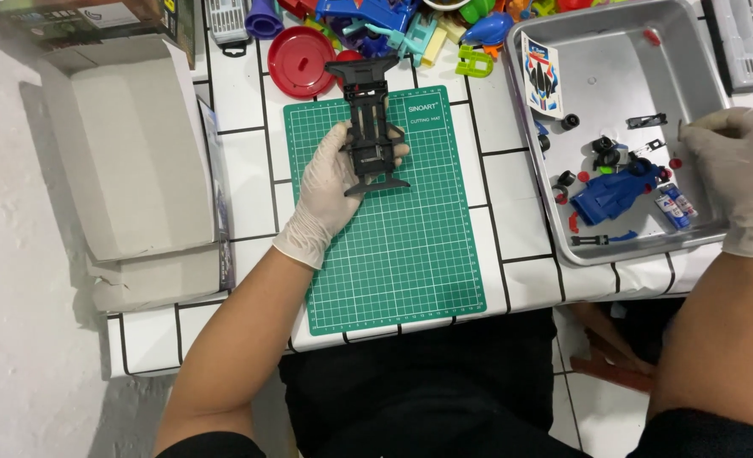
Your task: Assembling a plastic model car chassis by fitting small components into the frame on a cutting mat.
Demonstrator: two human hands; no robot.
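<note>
- Presently, the left hand (330, 182), gloved in white, has its fingers curled around a black toy-car chassis (370, 127). The grip sits at the near half of the part, and the far half projects free beyond the fingers.
- The chassis lies lengthwise over the far half of the green cutting mat (393, 254), the landmark used here. This position keeps the part on a flat, uncluttered surface, probably so that its upper face stays in view.
- The right hand (737, 165), also gloved, rests over the right rim of a metal tray (622, 38), well to the right of the mat. Its fingers are bent together above the tray floor; whether they pinch a small part cannot be told.
- The tray stands just beside the mat's right edge. It holds a blue car body (618, 193), small black wheels (604, 146), a sticker sheet (542, 78) and red bits, so loose items stay contained within its walls.
- Beyond the mat's far edge lies a red round lid (302, 61) and a heap of coloured plastic toy pieces (410, 25).
- Left of the mat, an opened grey cardboard box (131, 144) rests on the white tiled tabletop (241, 170), apart from the work surface.
</note>
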